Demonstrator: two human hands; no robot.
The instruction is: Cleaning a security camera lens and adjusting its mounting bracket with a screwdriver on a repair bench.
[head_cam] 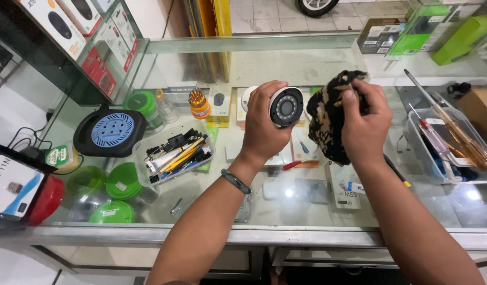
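Note:
My left hand point(263, 126) grips a white bullet-style security camera point(283, 107) above the glass counter, with its dark round lens face turned toward me. A dark band circles that wrist. My right hand point(366, 124) holds a black and tan patterned cloth point(328, 119) bunched up just right of the camera's lens face. Cloth and camera are close together; I cannot tell whether they touch.
A clear tray of small tools point(172, 153) and a black and blue round device point(110, 131) sit at left. Green lidded tubs point(122, 182) lie near them. A clear bin with screwdrivers point(449, 145) stands at right. Boxes point(407, 34) line the counter's far edge.

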